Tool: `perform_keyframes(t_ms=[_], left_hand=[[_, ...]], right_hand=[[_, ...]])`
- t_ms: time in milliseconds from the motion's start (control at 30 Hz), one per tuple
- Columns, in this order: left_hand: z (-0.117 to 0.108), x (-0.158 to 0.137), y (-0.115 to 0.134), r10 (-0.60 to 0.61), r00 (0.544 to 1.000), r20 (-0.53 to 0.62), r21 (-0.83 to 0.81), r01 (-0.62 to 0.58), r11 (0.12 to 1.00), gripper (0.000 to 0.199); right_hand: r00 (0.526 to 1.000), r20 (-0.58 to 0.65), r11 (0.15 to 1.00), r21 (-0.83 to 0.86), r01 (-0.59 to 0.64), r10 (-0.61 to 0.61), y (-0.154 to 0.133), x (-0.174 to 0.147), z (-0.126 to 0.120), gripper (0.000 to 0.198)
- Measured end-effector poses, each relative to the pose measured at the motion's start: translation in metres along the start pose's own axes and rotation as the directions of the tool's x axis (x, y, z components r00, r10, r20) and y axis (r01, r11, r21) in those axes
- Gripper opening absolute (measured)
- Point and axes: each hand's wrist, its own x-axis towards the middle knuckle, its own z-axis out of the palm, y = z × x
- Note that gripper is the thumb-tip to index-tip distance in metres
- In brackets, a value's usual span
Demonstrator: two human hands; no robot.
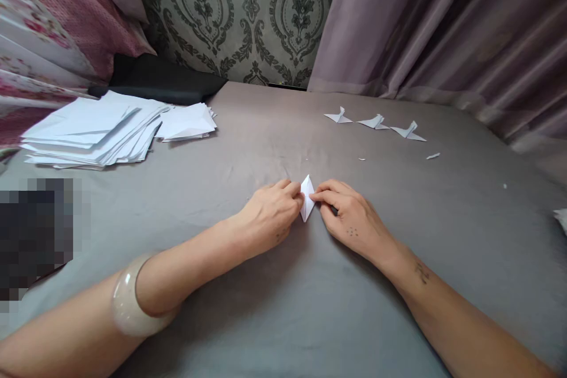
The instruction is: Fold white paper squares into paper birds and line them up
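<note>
– Left hand (278, 209) pinches the folded paper (307, 199) by its left edge; right hand (351, 211) touches the right, grip unclear!
– Mid-scene on the grey cloth (274, 319), between both. Delicate?
– Likely light, crisp, easily creased; side edges look safest to hold.

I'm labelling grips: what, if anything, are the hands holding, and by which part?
A small folded paper: the left hand holds its left edge; the right hand touches its right edge, whether gripping or pressing is unclear.
</note>
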Motion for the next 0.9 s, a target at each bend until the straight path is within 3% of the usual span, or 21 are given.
perform_keyframes(t_ms=[233, 367, 533, 767, 900], left_hand=[[-0.003, -0.003, -0.019, 0.045, 0.997, -0.065, -0.172, -0.056, 0.983, 0.037], [-0.004, -0.002, -0.013, 0.044, 0.998, -0.035, -0.089, -0.047, 0.995, 0.037], [-0.004, -0.001, -0.001, 0.003, 1.0, -0.023, 0.005, -0.003, 1.0, 0.03], [-0.004, -0.002, -0.015, -0.013, 0.996, -0.094, -0.17, -0.003, 0.985, 0.033], [0.0, 0.002, -0.019, -0.041, 0.985, -0.167, -0.282, -0.008, 0.959, 0.029]], right_hand=[[1.0, 0.018, 1.0, 0.017, 0.005, -0.005, 0.005, 0.001, -0.004, 0.028], [1.0, 0.03, 0.999, 0.046, 0.0, -0.002, 0.007, 0.002, -0.005, 0.029], [0.999, 0.046, 0.998, -0.061, 0.026, -0.024, 0.01, 0.003, -0.006, 0.024], [0.998, 0.056, 0.995, 0.096, 0.032, -0.038, 0.022, 0.005, -0.008, 0.026], [0.997, 0.043, 0.997, 0.051, 0.057, -0.059, 0.021, 0.004, -0.008, 0.026]])
